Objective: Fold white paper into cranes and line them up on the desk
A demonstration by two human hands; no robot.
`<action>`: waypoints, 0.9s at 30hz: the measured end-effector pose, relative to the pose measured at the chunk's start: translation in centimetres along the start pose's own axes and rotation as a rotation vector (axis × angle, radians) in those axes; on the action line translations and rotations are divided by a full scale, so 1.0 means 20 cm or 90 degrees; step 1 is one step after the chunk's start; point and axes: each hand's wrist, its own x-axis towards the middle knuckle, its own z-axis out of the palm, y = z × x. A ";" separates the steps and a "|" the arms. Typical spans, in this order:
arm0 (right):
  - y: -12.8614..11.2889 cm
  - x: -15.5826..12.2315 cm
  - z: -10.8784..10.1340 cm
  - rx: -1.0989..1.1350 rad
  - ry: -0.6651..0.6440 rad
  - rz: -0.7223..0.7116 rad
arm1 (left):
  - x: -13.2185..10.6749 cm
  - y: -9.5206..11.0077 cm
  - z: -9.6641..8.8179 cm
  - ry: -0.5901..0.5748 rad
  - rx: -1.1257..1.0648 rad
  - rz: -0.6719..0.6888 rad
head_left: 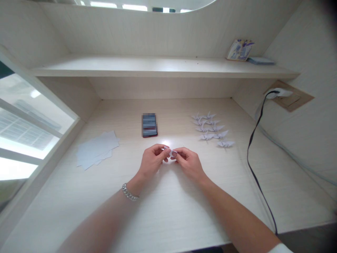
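Between my two hands, over the middle of the desk, is a small folded piece of white paper [171,153]. My left hand [154,158] pinches its left side between thumb and fingers, and a silver chain bracelet [129,193] circles that wrist. The right side of the paper is pinched by my right hand [188,162]. My fingers cover most of the paper, so its exact shape is hidden. Several white folded paper cranes [207,129] stand in two rough columns beyond my right hand. Loose white paper sheets [97,149] lie overlapping to the left.
A phone [149,125] with a blurred screen lies beyond my left hand. A black cable [250,140] runs from a wall socket [289,96] down the desk's right side. Above the desk, a shelf [131,66] holds a colourful packet [240,50] and a flat blue item [260,60].
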 end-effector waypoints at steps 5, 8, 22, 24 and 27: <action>0.02 0.00 0.00 0.006 0.003 0.003 | 0.00 -0.01 -0.01 -0.009 -0.004 0.013; 0.02 0.00 -0.01 0.003 0.006 -0.003 | 0.01 -0.01 -0.01 -0.016 -0.013 0.019; 0.04 0.01 -0.02 -0.118 0.092 -0.181 | -0.01 -0.01 0.00 -0.011 -0.068 -0.020; 0.04 0.02 -0.02 -0.108 0.093 -0.169 | -0.01 -0.01 0.00 -0.001 -0.075 -0.030; 0.04 0.03 -0.03 -0.032 0.092 -0.120 | 0.00 -0.01 0.01 0.030 -0.086 -0.046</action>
